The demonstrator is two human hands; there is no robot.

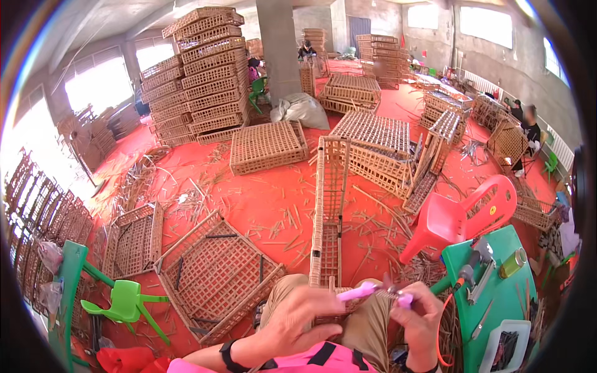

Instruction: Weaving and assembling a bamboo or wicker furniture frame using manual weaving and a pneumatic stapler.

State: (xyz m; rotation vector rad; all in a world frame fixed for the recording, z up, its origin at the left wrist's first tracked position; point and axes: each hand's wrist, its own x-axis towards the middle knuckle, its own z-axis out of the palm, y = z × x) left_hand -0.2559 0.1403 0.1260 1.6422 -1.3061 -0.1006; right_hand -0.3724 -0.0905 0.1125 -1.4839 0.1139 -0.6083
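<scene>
At my lap, my right hand (418,318) is closed, fingers and thumb pinching one pink grip of a small hand tool (359,291) with dark metal in the middle. It looks like shears or pliers; blur hides the exact kind. The other pink grip reaches the fingers of my left hand (297,318), which is smeared by motion, thumb apart below. Whether those fingers grip it I cannot make out. A long narrow woven cane frame (318,211) stands between my knees, its near end just beyond the tool.
On my right, a green table (497,248) bears a heat-gun-like tool, a jar and a white tray (527,329). A red chair (451,214) stands behind it. Woven frames (217,273), cane scraps and a green chair (124,301) lie left. Tall basket stacks (214,74) and people stand farther back.
</scene>
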